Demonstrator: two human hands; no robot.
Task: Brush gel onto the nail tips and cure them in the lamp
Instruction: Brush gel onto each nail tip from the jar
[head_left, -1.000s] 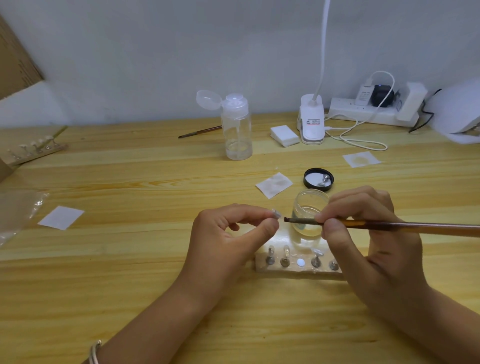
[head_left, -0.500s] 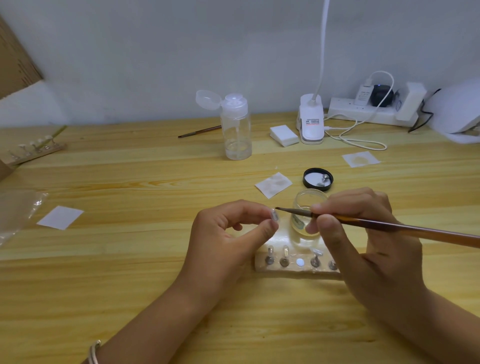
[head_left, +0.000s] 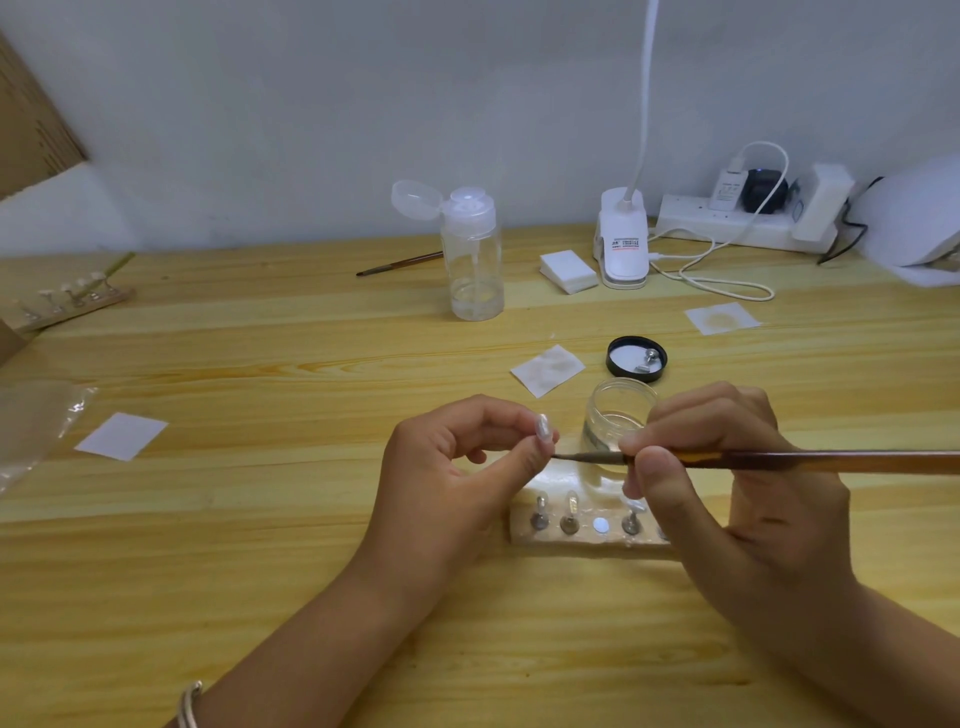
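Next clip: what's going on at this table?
A person is brushing gel onto a nail tip. The left hand pinches it between thumb and forefinger, while the right hand holds a thin brush with its bristles at the tip's lower end. An open glass jar stands just behind, and a holder with more tips lies below the hands.

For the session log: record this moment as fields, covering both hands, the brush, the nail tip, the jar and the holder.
left hand: pinches one nail tip between thumb and forefinger, above the table
right hand: grips the brush like a pen
brush: bristle end at the nail tip's lower end, by the thumb
jar: open, behind the hands
lid: black, upturned, beyond the jar
holder block: nearer the person than the jar, row of stands, one seat bare
stage: brushing, tip in hand
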